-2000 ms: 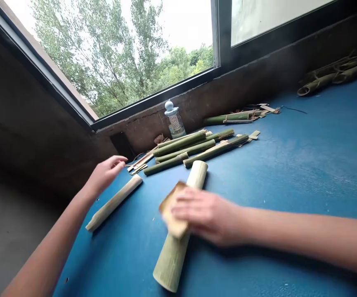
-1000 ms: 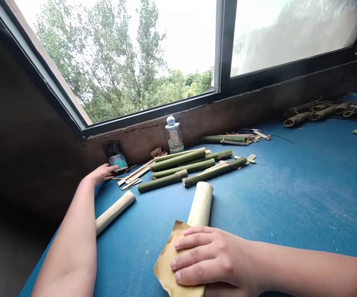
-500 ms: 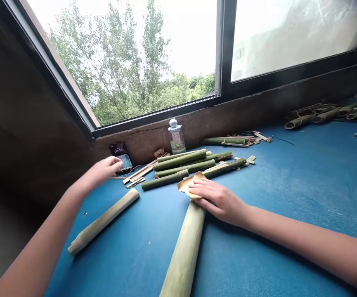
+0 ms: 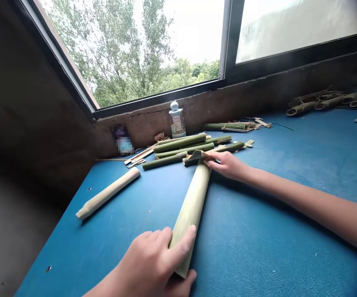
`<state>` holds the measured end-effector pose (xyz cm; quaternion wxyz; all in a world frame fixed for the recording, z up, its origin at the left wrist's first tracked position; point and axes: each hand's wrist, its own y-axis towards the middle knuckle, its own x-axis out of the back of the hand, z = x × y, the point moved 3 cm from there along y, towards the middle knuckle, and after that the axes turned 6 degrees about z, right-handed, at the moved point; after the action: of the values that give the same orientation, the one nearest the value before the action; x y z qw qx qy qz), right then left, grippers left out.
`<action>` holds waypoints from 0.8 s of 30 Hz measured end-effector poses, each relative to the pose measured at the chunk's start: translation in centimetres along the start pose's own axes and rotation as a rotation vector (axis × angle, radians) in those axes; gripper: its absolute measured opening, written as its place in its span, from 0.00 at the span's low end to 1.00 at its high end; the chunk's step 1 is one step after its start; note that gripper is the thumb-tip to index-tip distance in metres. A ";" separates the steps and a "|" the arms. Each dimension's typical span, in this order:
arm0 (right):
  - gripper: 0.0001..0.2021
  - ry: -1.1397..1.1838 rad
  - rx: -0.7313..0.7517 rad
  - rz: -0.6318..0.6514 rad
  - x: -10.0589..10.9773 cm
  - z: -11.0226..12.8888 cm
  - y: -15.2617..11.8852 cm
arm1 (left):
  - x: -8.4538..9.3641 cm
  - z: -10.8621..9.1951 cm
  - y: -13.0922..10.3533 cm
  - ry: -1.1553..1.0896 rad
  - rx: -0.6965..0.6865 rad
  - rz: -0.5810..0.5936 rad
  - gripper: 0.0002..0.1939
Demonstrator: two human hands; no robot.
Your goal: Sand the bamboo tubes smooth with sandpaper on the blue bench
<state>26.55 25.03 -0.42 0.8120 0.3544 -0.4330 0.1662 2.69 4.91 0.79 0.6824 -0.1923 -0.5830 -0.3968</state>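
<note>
A pale, wide bamboo piece (image 4: 192,198) lies lengthwise on the blue table (image 4: 246,231), pointing away from me. My left hand (image 4: 162,260) grips its near end, thumb and fingers around the sides. At its far end my right hand (image 4: 224,163) holds a tan, curled sheet of paper (image 4: 196,155), pinched between fingers and thumb and resting over the bamboo. Another pale bamboo piece (image 4: 110,192) lies on the left of the table, touched by neither hand.
Several green bamboo tubes (image 4: 181,149) and thin strips (image 4: 139,156) lie beyond my hands. A lidded bottle (image 4: 177,121) and a blurred phone (image 4: 123,140) stand by the wall. More bamboo tubes (image 4: 302,108) are piled at the far right.
My left hand has come from beside the phone down to the near end of the wide bamboo and taken hold of it. The paper under my right hand is now more curled.
</note>
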 end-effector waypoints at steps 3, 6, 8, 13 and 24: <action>0.17 0.091 -0.068 -0.036 -0.6 -0.3 0.3 | -0.5 0.7 -0.1 -0.041 -0.026 -0.053 0.34; 0.16 0.133 0.048 -0.096 -1.6 2.7 -0.2 | -0.8 1.0 -0.4 -0.061 -0.025 -0.054 0.30; 0.13 0.188 0.258 -0.069 -2.5 6.2 -1.0 | -0.9 1.2 -0.5 -0.086 -0.021 -0.035 0.29; 0.11 0.199 0.609 0.035 -3.5 9.0 -1.9 | -0.5 1.5 -0.5 -0.166 -0.008 -0.005 0.28; 0.13 0.227 0.662 0.081 -3.3 10.5 -2.9 | -0.9 1.9 -0.7 -0.300 -0.033 0.066 0.29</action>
<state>20.20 15.65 -0.45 0.6887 0.5601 -0.2767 0.3680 0.98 6.13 0.28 0.5972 -0.2797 -0.6650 -0.3506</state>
